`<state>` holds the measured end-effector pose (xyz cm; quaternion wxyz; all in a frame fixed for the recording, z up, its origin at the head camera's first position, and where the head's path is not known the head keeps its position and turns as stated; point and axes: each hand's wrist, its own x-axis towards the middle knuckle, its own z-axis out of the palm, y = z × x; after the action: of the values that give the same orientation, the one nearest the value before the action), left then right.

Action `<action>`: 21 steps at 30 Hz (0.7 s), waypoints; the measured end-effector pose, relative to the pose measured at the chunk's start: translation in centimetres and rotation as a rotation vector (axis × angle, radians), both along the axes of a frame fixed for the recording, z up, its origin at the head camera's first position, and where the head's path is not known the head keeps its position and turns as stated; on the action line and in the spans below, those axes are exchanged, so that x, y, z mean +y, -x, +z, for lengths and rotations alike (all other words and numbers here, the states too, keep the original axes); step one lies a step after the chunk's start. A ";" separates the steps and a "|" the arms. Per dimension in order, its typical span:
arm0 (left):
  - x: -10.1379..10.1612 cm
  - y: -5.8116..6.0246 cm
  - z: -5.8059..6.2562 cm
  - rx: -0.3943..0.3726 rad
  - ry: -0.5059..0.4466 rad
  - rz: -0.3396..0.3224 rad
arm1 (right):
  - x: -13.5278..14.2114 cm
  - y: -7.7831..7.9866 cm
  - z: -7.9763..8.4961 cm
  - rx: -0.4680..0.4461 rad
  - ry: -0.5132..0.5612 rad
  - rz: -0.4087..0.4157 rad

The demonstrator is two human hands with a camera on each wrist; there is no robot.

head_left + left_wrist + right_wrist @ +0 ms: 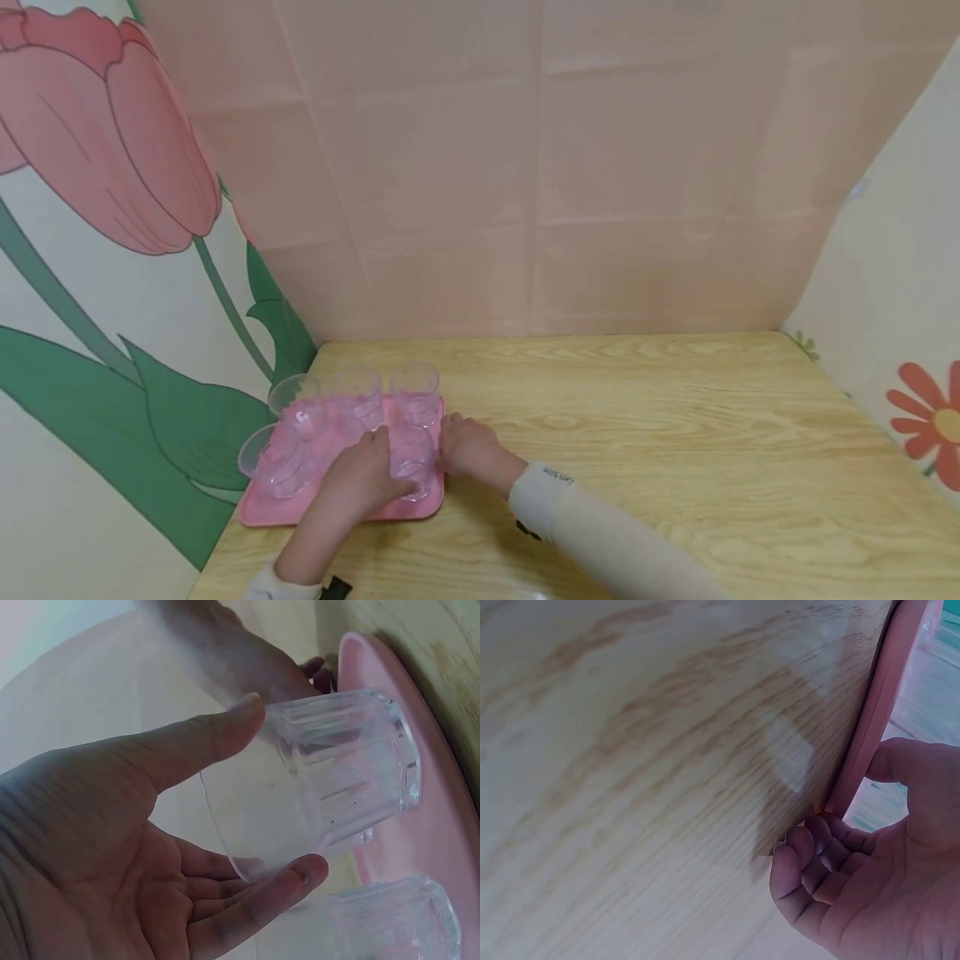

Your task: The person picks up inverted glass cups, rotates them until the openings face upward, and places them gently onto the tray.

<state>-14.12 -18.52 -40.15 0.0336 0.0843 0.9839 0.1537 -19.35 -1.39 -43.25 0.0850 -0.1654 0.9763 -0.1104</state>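
Observation:
At the front right of a pink tray (341,510), my left hand (363,475) holds a clear glass (414,471) between thumb and fingers. The left wrist view shows the thumb (217,735) on one side of this glass (345,765) and the fingers on the other. Whether its base touches the tray cannot be told. My right hand (468,446) grips the tray's right edge. In the right wrist view its thumb (889,761) lies over the pink rim (881,697), while the curled fingers (799,847) are at the outer underside, partly hidden.
Several more clear glasses stand on the tray, among them one at the back right (415,396) and one at the front left (277,467). The tray sits on a wooden table (637,433), close to the tulip-patterned left wall (135,292). A pinkish sheet (540,167) hangs behind.

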 end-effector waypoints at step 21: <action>-0.4 -0.4 0.4 0.048 0.047 -0.006 | -1.0 2.5 -3.4 -0.040 -0.044 -0.018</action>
<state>-13.74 -18.97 -39.71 0.0126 0.0900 0.9875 0.1286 -21.84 -2.40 -46.65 0.1070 -0.1525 0.9781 -0.0929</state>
